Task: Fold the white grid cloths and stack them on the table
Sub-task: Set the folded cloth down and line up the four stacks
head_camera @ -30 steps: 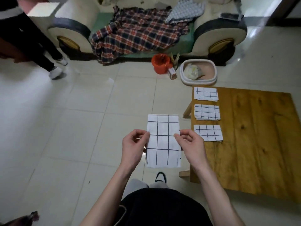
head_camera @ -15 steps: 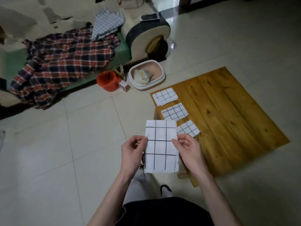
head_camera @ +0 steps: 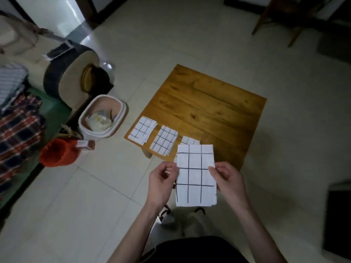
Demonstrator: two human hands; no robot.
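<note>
I hold a folded white grid cloth (head_camera: 195,175) upright in front of me, above the near corner of the low wooden table (head_camera: 207,109). My left hand (head_camera: 163,182) pinches its left edge and my right hand (head_camera: 228,180) pinches its right edge. Three folded grid cloths lie in a row along the table's near-left edge: one at the far end (head_camera: 142,132), one in the middle (head_camera: 164,143), and a third (head_camera: 190,141) mostly hidden behind the held cloth.
A white basin (head_camera: 103,115) and an orange bucket (head_camera: 58,152) stand on the tiled floor left of the table. A sofa with a plaid blanket (head_camera: 17,133) fills the far left. Chair legs (head_camera: 273,19) stand at the back right; a dark box (head_camera: 338,219) sits at the right.
The view has swung right, so the table now sits straight ahead. Both hands keep the same pinch on the cloth, which has come over the table's near corner.
</note>
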